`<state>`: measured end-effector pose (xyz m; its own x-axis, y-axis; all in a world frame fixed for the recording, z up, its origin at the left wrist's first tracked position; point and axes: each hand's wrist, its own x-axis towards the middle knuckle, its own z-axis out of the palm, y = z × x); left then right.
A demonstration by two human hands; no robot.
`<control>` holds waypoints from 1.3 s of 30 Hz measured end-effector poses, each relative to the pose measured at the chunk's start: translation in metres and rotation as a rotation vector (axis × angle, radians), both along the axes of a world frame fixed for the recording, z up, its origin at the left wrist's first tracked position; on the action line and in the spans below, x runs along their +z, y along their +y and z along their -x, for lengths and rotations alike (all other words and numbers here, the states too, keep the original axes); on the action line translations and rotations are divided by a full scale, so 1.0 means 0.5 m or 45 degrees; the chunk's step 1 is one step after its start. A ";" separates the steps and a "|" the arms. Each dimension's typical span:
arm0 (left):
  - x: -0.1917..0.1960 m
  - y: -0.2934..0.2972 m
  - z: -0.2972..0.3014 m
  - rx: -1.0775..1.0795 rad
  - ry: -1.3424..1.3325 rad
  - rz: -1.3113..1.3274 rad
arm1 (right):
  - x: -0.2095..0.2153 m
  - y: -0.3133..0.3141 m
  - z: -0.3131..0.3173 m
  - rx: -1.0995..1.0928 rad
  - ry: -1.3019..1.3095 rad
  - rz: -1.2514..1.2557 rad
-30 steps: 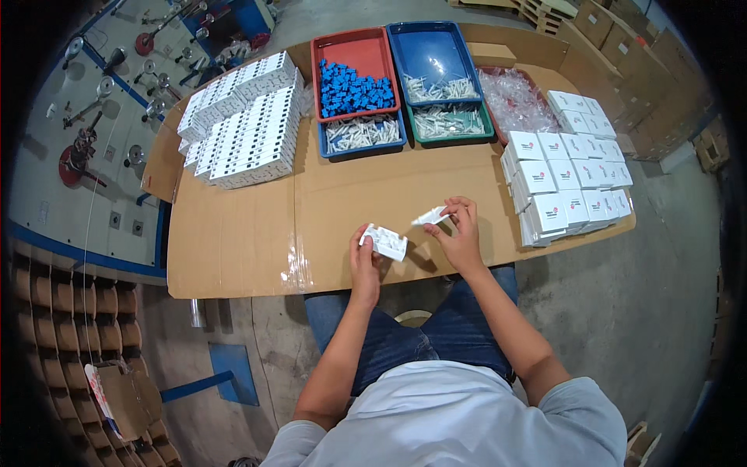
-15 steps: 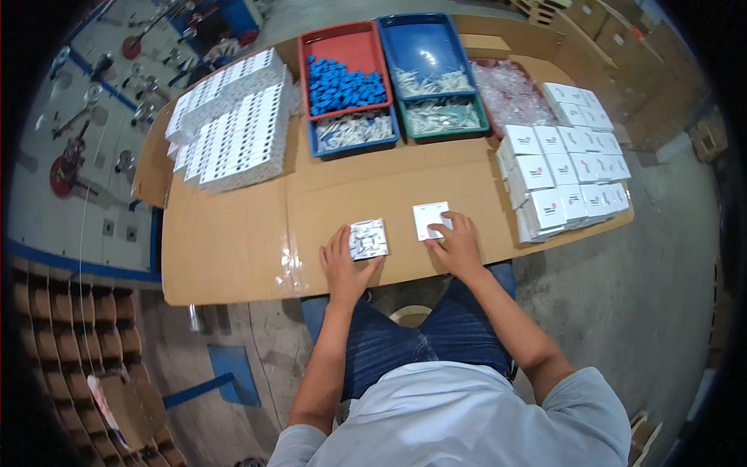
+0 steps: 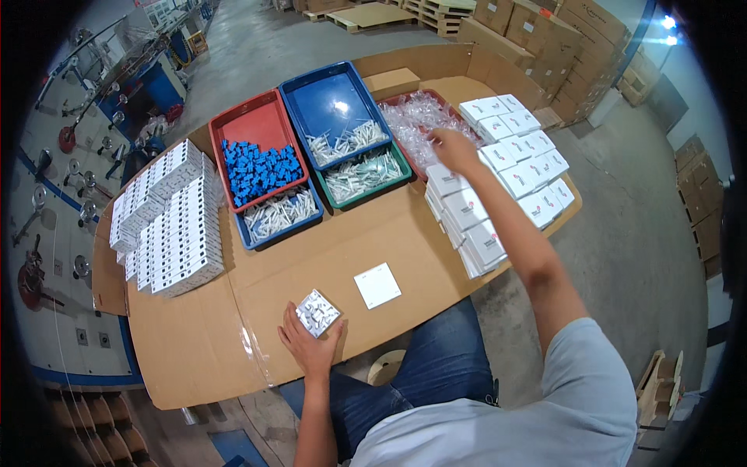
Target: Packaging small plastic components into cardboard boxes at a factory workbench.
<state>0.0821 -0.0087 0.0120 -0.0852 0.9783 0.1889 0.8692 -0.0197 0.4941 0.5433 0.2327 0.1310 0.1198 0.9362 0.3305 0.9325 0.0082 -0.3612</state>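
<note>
My left hand grips a small open square white box by its near edges, fingers on the left side and thumb at the lower right. Small white and grey pieces fill its top. A flat white square plate lies on the cardboard just to the right, untouched. My right hand is stretched out to the far right, over the near edge of a red tray heaped with clear plastic bags. Its fingers are bent together; what they hold, if anything, cannot be made out.
Stacked white boxes stand under my right forearm. Another block of white boxes is at the left. Trays hold blue plastic pieces, white pieces and screws. A raised cardboard wall edges the table's far side.
My right hand has left the flat white plate and moved far and right to the tray of clear bags. My left hand stays on the small box. The view has turned and shifted.
</note>
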 end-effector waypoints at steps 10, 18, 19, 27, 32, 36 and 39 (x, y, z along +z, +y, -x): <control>0.001 0.002 0.006 0.011 0.038 0.015 | -0.152 0.301 -0.174 0.070 -0.375 0.308; -0.001 0.009 0.000 0.021 0.045 0.004 | -0.161 0.351 -0.153 -0.114 -0.126 0.236; -0.001 0.008 0.003 0.027 0.039 0.000 | -0.158 0.345 -0.150 -0.111 -0.128 0.231; -0.007 0.013 -0.009 -0.008 0.033 -0.020 | -0.201 0.358 -0.162 -0.098 0.127 0.167; -0.008 0.006 0.000 -0.003 0.005 -0.068 | -0.149 0.343 -0.181 -0.134 0.091 0.034; -0.016 -0.010 0.014 0.011 -0.169 -0.217 | -0.046 0.246 -0.144 0.058 0.678 -0.028; -0.013 -0.028 0.021 0.059 -0.309 -0.360 | 0.049 0.109 -0.061 0.319 1.228 0.095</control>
<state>0.0715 -0.0225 0.0053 -0.2035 0.8845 0.4198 0.7308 -0.1481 0.6663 0.5737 0.2874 0.1555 0.1018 0.9856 0.1350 0.2144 0.1107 -0.9705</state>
